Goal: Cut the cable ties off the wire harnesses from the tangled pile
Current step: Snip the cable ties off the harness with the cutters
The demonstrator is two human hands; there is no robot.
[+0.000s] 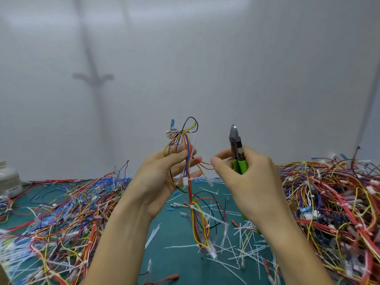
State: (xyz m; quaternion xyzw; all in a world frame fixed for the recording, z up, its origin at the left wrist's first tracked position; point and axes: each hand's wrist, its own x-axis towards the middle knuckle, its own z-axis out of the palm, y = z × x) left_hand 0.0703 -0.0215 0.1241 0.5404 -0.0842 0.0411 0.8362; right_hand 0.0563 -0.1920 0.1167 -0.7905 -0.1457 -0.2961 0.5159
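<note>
Left hand (162, 173): fingers curled round a wire harness (188, 153), held up above the surface (174, 254)
Right hand (244, 177): wrapped round the green handles of the cutters (236, 145), with the blades pointing up and closed together; its thumb and finger also pinch a red wire (205, 163) from the harness
Cable tie (191, 207): small and white, on the hanging part of the harness, not cut yet
Tangled pile (329, 192): lies on the right, and there are more wires (61, 212) on the left
Cut bits (236, 243): white strips on the surface between the arms
What could go wrong: the blades may snip a wire and not the tie (they sit very close together), or the loose end may swing and catch in the pile
Tub (9, 182): white, at the far left edge; I cannot tell what is inside
</note>
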